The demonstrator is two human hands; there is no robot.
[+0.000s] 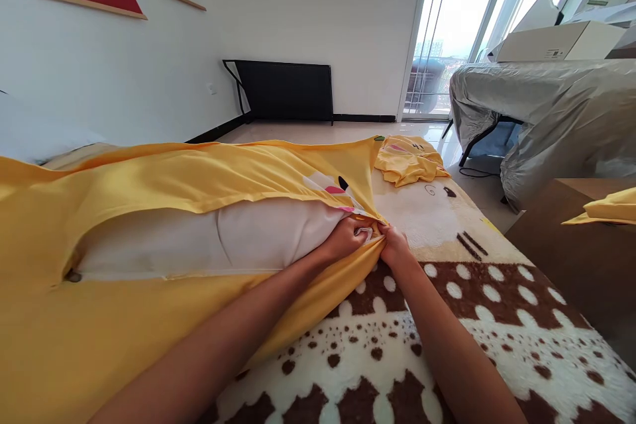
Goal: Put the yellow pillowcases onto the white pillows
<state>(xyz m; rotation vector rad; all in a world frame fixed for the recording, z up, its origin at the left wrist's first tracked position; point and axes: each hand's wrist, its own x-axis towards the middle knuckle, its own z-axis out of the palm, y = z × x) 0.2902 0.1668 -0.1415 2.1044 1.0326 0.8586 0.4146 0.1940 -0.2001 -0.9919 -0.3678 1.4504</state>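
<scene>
"Fingers?"

"Left hand (345, 240), right hand (396, 245): fingers closed on the bunched right end of the smooth yellow cloth cover (149, 324); folds partly hide the grip."

"And the puffy white quilt (213, 238)?"

"Showing through the cover's opening. Seemingly corner work; next calls for pinching both layers."

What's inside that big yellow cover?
Something white and soft-looking, like a quilt, shows through the long opening in the yellow cover. The cloth hides the rest, so I can't tell how far it reaches or whether anything else is inside.
</scene>
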